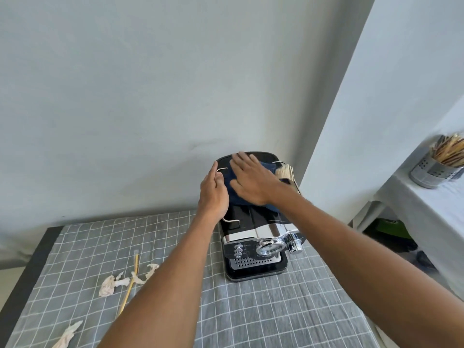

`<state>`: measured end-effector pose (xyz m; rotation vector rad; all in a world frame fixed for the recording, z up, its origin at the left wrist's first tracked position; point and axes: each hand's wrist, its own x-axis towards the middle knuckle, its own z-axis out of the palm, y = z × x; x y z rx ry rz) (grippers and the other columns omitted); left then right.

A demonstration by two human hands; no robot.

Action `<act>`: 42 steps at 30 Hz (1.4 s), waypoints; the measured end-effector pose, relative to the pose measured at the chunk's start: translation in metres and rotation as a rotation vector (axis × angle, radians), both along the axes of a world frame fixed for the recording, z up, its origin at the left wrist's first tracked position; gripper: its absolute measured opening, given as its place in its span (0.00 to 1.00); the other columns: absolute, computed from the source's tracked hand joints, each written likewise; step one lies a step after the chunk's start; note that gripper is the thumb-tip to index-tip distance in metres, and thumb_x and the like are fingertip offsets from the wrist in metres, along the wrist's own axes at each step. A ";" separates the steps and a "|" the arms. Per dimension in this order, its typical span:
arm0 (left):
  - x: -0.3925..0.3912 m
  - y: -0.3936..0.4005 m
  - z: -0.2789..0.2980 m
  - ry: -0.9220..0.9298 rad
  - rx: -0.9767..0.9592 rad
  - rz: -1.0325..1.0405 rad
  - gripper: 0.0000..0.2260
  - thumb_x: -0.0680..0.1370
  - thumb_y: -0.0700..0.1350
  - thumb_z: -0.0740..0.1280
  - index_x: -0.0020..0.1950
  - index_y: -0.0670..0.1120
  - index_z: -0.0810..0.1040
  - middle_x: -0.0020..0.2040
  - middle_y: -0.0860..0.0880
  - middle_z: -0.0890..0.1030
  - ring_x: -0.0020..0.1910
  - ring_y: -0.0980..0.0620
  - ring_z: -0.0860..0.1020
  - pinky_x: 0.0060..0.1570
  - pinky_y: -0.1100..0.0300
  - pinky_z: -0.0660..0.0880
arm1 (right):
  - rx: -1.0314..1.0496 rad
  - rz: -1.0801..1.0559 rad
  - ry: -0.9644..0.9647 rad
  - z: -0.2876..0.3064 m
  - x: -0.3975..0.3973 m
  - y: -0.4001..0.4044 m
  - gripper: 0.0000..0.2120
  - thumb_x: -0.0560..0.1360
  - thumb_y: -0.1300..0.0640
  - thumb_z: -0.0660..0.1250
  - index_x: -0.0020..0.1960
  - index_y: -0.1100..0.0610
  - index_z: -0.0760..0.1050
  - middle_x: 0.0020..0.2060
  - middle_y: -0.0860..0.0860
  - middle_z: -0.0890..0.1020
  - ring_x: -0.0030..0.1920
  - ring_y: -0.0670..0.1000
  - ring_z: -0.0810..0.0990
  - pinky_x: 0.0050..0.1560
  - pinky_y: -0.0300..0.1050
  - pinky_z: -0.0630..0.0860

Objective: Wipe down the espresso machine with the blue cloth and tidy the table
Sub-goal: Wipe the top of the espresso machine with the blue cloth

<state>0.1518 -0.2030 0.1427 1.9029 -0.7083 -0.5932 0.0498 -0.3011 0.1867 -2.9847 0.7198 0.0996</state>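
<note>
A black and chrome espresso machine (pixel 256 237) stands at the table's far right, against the wall. A dark blue cloth (pixel 232 189) lies on its top. My right hand (pixel 251 180) lies flat on the cloth with straight fingers, pressing it onto the machine's top. My left hand (pixel 213 194) rests against the top's left edge, fingers straight along the side, thumb touching the cloth's edge. A pale brush (pixel 285 172) lies on the top's far right corner, partly hidden behind my right wrist.
The table wears a grey checked tablecloth (pixel 263 310). Crumpled tissue scraps (pixel 109 285) and a yellow straw (pixel 130 285) lie at the left; another scrap (pixel 67 335) sits near the front left. A metal utensil holder (pixel 433 169) with sticks stands on a side shelf at right.
</note>
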 end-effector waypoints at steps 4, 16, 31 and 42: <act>-0.001 -0.001 0.000 0.012 -0.001 0.018 0.21 0.88 0.52 0.49 0.82 0.60 0.61 0.81 0.45 0.66 0.78 0.46 0.66 0.75 0.51 0.60 | -0.055 -0.104 -0.159 -0.006 -0.038 0.041 0.29 0.84 0.48 0.50 0.79 0.64 0.60 0.82 0.62 0.54 0.82 0.60 0.49 0.81 0.57 0.52; -0.004 0.004 0.006 0.016 -0.037 0.027 0.21 0.88 0.50 0.50 0.81 0.59 0.65 0.80 0.46 0.67 0.78 0.47 0.66 0.73 0.54 0.61 | 0.018 -0.147 -0.082 -0.004 0.007 -0.005 0.29 0.86 0.50 0.46 0.82 0.64 0.51 0.82 0.63 0.48 0.82 0.63 0.46 0.81 0.59 0.48; -0.001 0.000 0.003 0.026 -0.036 0.047 0.21 0.88 0.51 0.49 0.81 0.60 0.65 0.80 0.47 0.68 0.77 0.47 0.67 0.73 0.53 0.63 | 0.034 -0.071 -0.065 -0.007 -0.018 0.014 0.28 0.86 0.45 0.47 0.84 0.52 0.51 0.83 0.58 0.42 0.82 0.61 0.41 0.81 0.62 0.45; -0.001 0.000 0.001 0.025 -0.050 0.027 0.21 0.88 0.51 0.49 0.82 0.59 0.63 0.80 0.47 0.67 0.78 0.47 0.66 0.73 0.55 0.62 | 0.062 -0.163 -0.051 -0.007 -0.015 0.003 0.31 0.86 0.43 0.47 0.84 0.55 0.46 0.82 0.59 0.41 0.82 0.62 0.40 0.81 0.61 0.42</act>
